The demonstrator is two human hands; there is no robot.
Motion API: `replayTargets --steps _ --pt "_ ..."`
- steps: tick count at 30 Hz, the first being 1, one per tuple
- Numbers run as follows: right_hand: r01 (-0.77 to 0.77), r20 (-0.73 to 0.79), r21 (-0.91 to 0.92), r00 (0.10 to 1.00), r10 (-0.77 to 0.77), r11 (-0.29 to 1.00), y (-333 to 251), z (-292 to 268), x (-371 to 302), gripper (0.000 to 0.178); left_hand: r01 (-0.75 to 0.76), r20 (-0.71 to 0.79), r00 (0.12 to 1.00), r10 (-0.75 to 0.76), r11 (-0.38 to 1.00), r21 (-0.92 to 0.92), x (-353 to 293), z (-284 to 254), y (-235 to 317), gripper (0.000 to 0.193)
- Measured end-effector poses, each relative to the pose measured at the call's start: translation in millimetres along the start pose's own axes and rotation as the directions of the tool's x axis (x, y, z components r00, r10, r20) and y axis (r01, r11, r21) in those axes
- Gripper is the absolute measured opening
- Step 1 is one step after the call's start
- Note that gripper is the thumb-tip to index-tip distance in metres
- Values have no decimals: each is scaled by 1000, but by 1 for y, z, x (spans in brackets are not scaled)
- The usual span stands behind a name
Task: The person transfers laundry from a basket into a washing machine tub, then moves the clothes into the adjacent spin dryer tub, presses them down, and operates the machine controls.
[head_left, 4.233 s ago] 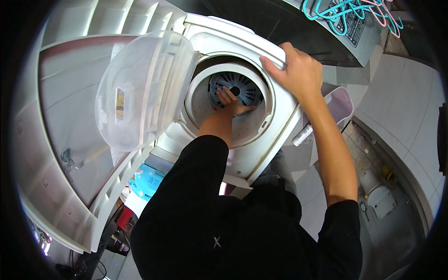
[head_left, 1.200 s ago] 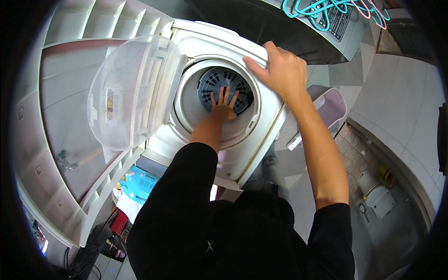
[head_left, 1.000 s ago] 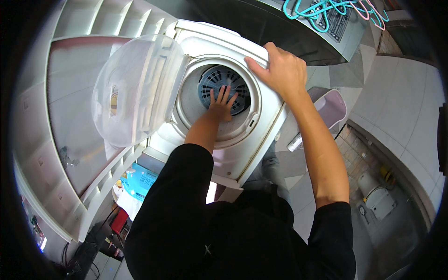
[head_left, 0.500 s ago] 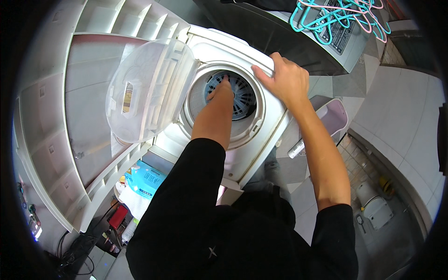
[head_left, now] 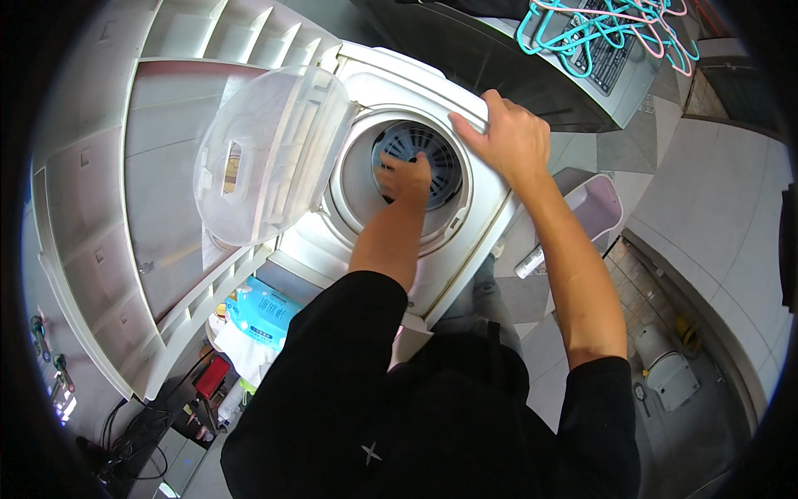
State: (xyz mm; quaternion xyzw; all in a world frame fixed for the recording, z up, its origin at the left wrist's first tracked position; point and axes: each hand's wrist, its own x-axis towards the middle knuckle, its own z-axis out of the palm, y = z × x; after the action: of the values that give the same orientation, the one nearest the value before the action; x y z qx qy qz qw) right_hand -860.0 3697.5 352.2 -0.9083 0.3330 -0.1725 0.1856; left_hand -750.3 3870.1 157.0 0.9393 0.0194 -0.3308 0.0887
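A white top-loading washing machine (head_left: 332,259) stands before me with its round tub opening uncovered. My left hand (head_left: 405,176) reaches into that opening, thumb and fingers apart and slightly blurred, with nothing visible in it. Below the hand lies a dark, slotted round disc (head_left: 449,170) inside the tub; part of it is hidden by my hand. A clear plastic lid (head_left: 278,158) is swung up on the left of the opening. My right hand (head_left: 517,137) grips the machine's right top edge, its thumb on the top and its fingers over the side.
A large white cover (head_left: 83,224) stands raised at the left. Below it lies a blue pack (head_left: 264,312). Turquoise and pink hangers (head_left: 594,37) rest beside a keyboard (head_left: 611,71) at the top right. A pink bin (head_left: 594,204) and a white bottle (head_left: 529,262) are on the floor.
My left hand has drawn back toward me from the slotted disc, and its fingers have spread. More of the disc shows. My right hand keeps its hold on the edge.
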Motion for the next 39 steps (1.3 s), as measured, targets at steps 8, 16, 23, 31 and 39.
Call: replayTargets --steps 8,16,23,31,39 --pt "7 -33 -24 999 -8 1000 5 2 -1 52 177 267 945 -190 982 73 -27 29 -18 161" --pt "20 -53 -20 998 -22 1000 9 2 1 53 156 341 917 -207 973 172 -25 38 -12 154" --pt "15 -42 -19 999 -16 1000 7 6 -2 54 159 264 944 -196 975 157 -12 57 -26 158" --pt "-20 -19 -15 1000 20 1000 13 1 -1 52 335 -66 940 -334 942 2 -16 89 -4 116" --pt "-3 -46 -24 999 2 1000 11 4 -1 51 355 -450 877 -167 856 375 11 143 -45 70"
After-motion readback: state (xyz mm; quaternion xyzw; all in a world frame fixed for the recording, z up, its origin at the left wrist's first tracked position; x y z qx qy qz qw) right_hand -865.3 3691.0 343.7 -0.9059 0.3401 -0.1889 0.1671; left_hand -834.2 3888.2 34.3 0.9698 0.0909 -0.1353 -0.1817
